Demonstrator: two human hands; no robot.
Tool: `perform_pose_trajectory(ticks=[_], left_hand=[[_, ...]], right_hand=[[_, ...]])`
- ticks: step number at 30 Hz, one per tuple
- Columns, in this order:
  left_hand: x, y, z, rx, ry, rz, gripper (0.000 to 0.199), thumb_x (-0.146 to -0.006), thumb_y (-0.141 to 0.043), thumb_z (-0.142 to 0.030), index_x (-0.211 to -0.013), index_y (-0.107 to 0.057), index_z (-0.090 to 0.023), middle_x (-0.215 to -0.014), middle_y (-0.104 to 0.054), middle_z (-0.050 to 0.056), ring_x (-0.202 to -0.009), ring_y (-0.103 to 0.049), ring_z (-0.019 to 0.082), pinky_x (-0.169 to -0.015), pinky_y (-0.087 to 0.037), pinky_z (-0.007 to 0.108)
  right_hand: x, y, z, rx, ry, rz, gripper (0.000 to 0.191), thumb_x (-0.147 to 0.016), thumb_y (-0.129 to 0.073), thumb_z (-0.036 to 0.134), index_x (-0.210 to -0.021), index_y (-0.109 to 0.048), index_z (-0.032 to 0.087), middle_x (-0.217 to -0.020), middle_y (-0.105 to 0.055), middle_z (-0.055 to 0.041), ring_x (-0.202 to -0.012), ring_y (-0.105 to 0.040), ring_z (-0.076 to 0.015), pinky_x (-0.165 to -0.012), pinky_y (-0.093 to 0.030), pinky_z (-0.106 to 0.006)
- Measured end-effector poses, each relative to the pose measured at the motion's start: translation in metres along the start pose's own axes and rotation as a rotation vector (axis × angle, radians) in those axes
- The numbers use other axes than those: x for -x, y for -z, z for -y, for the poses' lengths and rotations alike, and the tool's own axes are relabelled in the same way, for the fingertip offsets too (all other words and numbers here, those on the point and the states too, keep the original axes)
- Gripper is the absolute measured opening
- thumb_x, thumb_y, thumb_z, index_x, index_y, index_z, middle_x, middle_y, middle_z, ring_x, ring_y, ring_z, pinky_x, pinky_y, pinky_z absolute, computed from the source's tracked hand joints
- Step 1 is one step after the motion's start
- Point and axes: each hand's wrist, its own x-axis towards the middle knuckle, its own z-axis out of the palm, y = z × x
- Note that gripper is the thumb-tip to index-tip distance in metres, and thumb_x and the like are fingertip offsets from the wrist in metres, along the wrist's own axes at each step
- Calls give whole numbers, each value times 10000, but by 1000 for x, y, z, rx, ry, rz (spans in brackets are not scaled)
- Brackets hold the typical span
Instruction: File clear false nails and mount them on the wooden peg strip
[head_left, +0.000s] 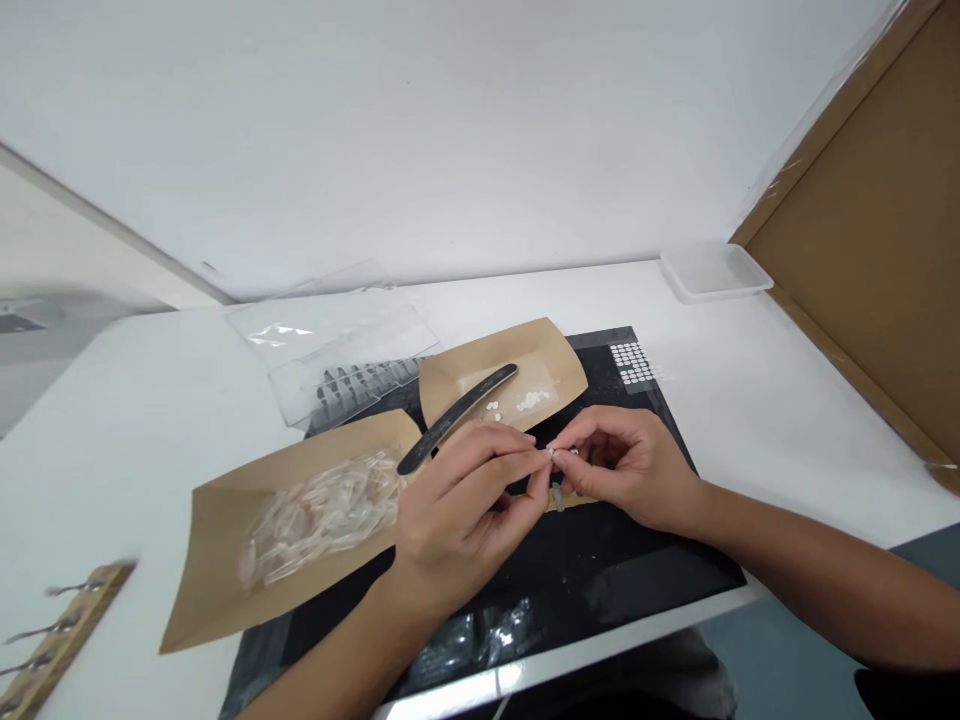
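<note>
A: Head view. Surface and room?
B: White table against a pale wall; black mat on top. Brown panel at right, clear tub beside it.
A: Position of the small pale piece?
B: Above the mat, at the meeting fingertips. Left hand: narrow pinch on it. Right hand: likewise, thumb and forefinger.
A: Its long axis?
B: Too small to tell. Nearby black file runs obliquely, near end by the left hand, far end over the rear paper tray, which bears white bits.
A: Left of that?
B: Front paper tray, heaped with clear slivers.
A: Labels?
B: Sheet of white ovals on the mat; faint marks on the file, unreadable.
</note>
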Motion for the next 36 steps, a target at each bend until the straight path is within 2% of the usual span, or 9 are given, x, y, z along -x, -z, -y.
perform_pose_trajectory(ticks=[4,10,16,19,22,24,36], left_hand=[[1,-1,2,-4,-18,4,172,-879,-755,-60,-971,-742,-205,-912,-749,49,-871,-727,186,-742,-688,330],[3,-3,1,32,-19,10,192,-884,-748,-38,-987,-736,-199,-936,-746,52,-889,-721,180,-757,-675,321],[2,-3,2,77,-28,9,195,-872,-754,-28,-976,-747,-193,-921,-749,52,-885,-724,186,-760,-677,335],[2,-2,2,148,34,30,186,-867,-760,-37,-968,-770,-193,-911,-754,64,-910,-730,196,-655,-664,269],[2,0,0,245,171,81,161,-876,-754,-79,-963,-791,-210,-907,-757,74,-938,-744,209,-444,-554,145],[2,1,-3,287,234,99,143,-876,-750,-96,-950,-795,-210,-894,-756,76,-934,-747,211,-382,-500,111],[6,-4,-11,200,250,12,129,-850,-766,-100,-914,-779,-212,-885,-757,51,-846,-744,179,-450,-587,151]], right_hand=[[0,0,-1,78,-3,-9,93,-897,-781,284,-922,-769,195,-760,-751,-7,-652,-705,-122,-508,-515,-192],[1,-1,0,162,23,-49,37,-863,-765,230,-878,-760,197,-779,-750,-9,-658,-670,-112,-497,-475,-182],[1,-3,1,181,88,-93,40,-809,-755,170,-801,-727,197,-710,-705,18,-585,-596,-88,-486,-448,-183],[0,-3,2,191,116,-94,44,-802,-743,159,-790,-721,195,-697,-691,24,-563,-572,-81,-496,-457,-189],[1,-3,2,200,150,-93,51,-794,-738,150,-792,-721,198,-713,-693,20,-581,-587,-88,-516,-472,-197],[2,-4,1,204,170,-93,64,-792,-734,141,-800,-719,202,-724,-694,19,-596,-600,-94,-527,-479,-202],[0,-7,0,313,365,-134,118,-785,-705,106,-814,-702,220,-713,-687,20,-595,-604,-105,-541,-508,-217]])
